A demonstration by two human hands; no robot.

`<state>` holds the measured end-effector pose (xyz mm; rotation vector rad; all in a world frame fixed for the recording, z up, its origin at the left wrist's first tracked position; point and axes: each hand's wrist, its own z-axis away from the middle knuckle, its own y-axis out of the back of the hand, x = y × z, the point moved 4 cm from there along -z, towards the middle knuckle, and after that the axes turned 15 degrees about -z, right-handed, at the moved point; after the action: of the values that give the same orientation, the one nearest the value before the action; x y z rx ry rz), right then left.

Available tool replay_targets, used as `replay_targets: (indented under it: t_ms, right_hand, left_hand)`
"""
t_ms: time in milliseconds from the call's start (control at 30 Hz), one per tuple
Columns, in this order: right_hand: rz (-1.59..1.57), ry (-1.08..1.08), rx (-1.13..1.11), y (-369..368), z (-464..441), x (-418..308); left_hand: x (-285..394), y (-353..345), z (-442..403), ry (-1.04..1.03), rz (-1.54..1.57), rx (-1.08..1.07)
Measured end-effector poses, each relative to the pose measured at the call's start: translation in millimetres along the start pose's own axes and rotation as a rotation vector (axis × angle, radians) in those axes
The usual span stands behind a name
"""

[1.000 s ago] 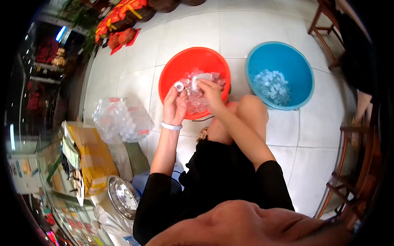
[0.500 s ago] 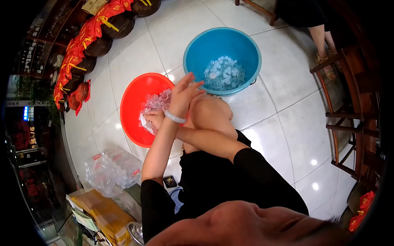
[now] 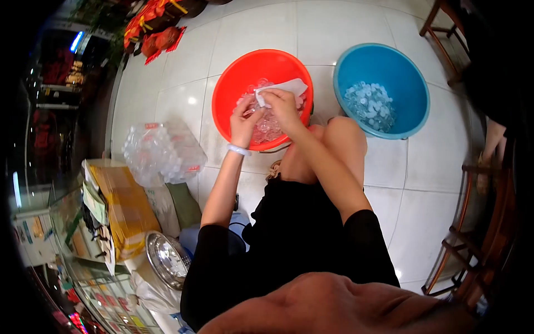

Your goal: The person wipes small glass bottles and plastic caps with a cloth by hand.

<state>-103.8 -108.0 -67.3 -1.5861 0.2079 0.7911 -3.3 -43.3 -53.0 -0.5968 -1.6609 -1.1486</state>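
Over the red tub (image 3: pixel 221 97), my two hands are close together. My right hand (image 3: pixel 283 110) is closed on a white cloth (image 3: pixel 292 86), or a tissue, part of which sticks out past the fingers. My left hand (image 3: pixel 242 123), with a pale bangle on the wrist, has curled fingers and the thumb close to the cloth. Whatever is between those fingers is too small and clear to make out. Beneath the hands, many small clear pieces (image 3: pixel 268 129) lie in the tub. To the right stands a blue tub (image 3: pixel 411 92) holding clear pieces and whitish round ones (image 3: pixel 370 106).
Plastic-wrapped clear containers (image 3: pixel 161 150) lie on the tiled floor at left. Near them are a taped yellow-brown box (image 3: pixel 125 209) and a metal bowl (image 3: pixel 161 261). Wooden chairs (image 3: pixel 464 245) stand at right, close to another person's leg (image 3: pixel 492 139). Red-covered jars (image 3: pixel 161 22) line the back.
My left hand has gone from open beside the blue tub back over the red tub, its fingers now curled. My arms have uncrossed. My right hand, still with the cloth, has risen. The view has turned.
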Motion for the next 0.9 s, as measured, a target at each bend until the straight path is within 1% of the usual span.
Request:
replay_targets:
  t_ms: [33, 67, 133, 200, 233, 267, 300, 333, 400, 433, 500, 533, 600, 633, 700, 733, 800, 833, 867, 900]
  right_hand:
    - [0.060, -0.017, -0.007, 2, -1, 1]
    - [0.123, -0.032, -0.011, 4, -1, 3]
    - [0.141, -0.072, 0.007, -1, 1, -2]
    - [0.559, -0.021, 0.012, -4, 3, -15]
    - [0.569, -0.029, 0.007, 0, 1, -12]
    - [0.748, 0.068, -0.022, 3, -2, -10]
    - [0.924, 0.168, -0.056, 2, -4, -10]
    - [0.929, 0.160, -0.066, 4, -5, -8]
    - [0.940, 0.047, -0.041, 9, -8, -2]
    - [0.945, 0.043, -0.044, 8, -9, 0]
    - [0.869, 0.086, 0.031, 9, -11, 1]
    - [0.872, 0.083, 0.029, 8, -13, 3]
    - [0.602, 0.047, -0.024, 4, -14, 8]
    - [0.602, 0.042, -0.022, 0, -13, 13]
    - [0.480, 0.068, -0.070, -12, -11, 21]
    - [0.483, 0.065, -0.067, -18, -11, 12]
    - [0.733, -0.175, -0.327, -30, -15, 7]
    - [0.735, -0.179, -0.321, -21, -23, 10]
    - [0.768, -0.077, -0.247, -9, -40, 11]
    - [0.800, 0.025, -0.175, -7, -52, 7]
  left_hand:
    - [-3, -2, -1, 0.025, 0.037, -0.035]
    - [-6, 2, -4, 0.029, 0.046, -0.019]
    - [-21, 4, -11, 0.123, 0.100, -0.027]
    - [-24, 10, -17, 0.140, 0.123, 0.005]
    - [-15, 12, -18, 0.238, 0.416, -0.024]
    - [-12, 14, -18, 0.332, 0.709, -0.050]
    - [-17, 23, -24, 0.362, 0.780, -0.118]
    - [-22, 28, -24, 0.365, 0.786, -0.107]
    - [-25, 39, -24, 0.416, 0.844, -0.016]
    - [-38, 45, -28, 0.437, 0.885, -0.091]
    - [-38, 52, -28, 0.435, 0.907, -0.111]
    - [-35, 54, -27, 0.431, 0.925, -0.134]
    - [-38, 58, -30, 0.449, 0.950, -0.100]
    - [-37, 60, -30, 0.451, 0.973, -0.115]
    - [-34, 61, -30, 0.456, 0.997, -0.131]
    - [-29, 60, -29, 0.428, 0.995, -0.164]
    - [-15, 58, -28, 0.407, 0.997, -0.202]
    - [-4, 58, -28, 0.339, 0.991, -0.234]
    - [2, 57, -29, 0.272, 0.983, -0.264]
    - [17, 57, -33, 0.095, 1.254, -0.593]
